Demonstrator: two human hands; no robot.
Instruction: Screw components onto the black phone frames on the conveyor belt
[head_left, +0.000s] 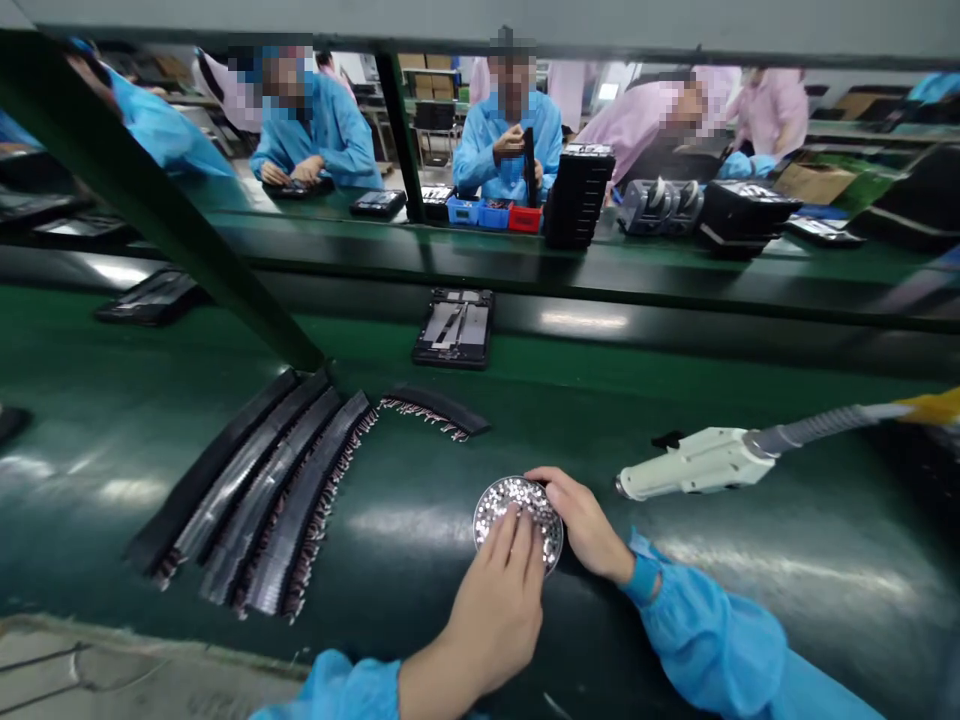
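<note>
A small round dish [504, 502] full of tiny silver screws sits on the green belt in front of me. My left hand [495, 600] lies over the dish's near side, fingers stretched flat onto the screws. My right hand [581, 520] cups the dish's right rim, its fingers curled against the edge. Both arms wear blue sleeves.
A white electric screwdriver [697, 462] on a hose hangs just right of the dish. Rows of black strips with wires [262, 500] lie to the left, one more strip [435, 408] behind the dish. A black open device [454, 327] rests further back. Several people work across the line.
</note>
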